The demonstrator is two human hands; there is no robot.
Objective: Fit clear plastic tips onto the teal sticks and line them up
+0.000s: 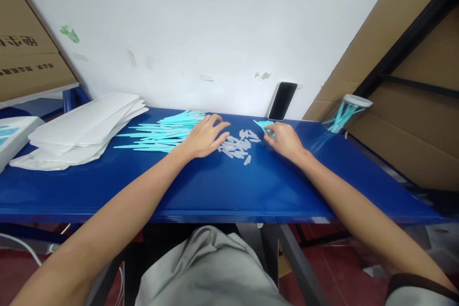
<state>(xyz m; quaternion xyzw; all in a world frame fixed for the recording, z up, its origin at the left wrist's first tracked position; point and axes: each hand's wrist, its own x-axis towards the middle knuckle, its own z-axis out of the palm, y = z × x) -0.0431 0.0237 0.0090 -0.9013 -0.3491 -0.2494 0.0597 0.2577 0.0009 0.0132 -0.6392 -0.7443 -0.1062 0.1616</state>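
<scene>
From pale pieces (237, 144): left hand (205, 136) 9 o'clock, grip spread, empty; right hand (285, 137) 3 o'clock, grip on sticks (261, 124) unclear

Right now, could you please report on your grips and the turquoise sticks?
Left grip open, at right end of turquoise stick pile. Right grip curled at a small turquoise bunch. Pale pieces loose between both. Phone propped beyond right grip.

On the counter (222, 189) I watch remotely, small pieces (234, 146) lie central. From them: a stick pile (179, 122) at 9 o'clock, a sheet stack (86, 119) beyond; a stick fan (262, 125) at 2; a phone (282, 101) against the wall (179, 24) between 1 and 2; a jar (362, 101) toward 3.
</scene>
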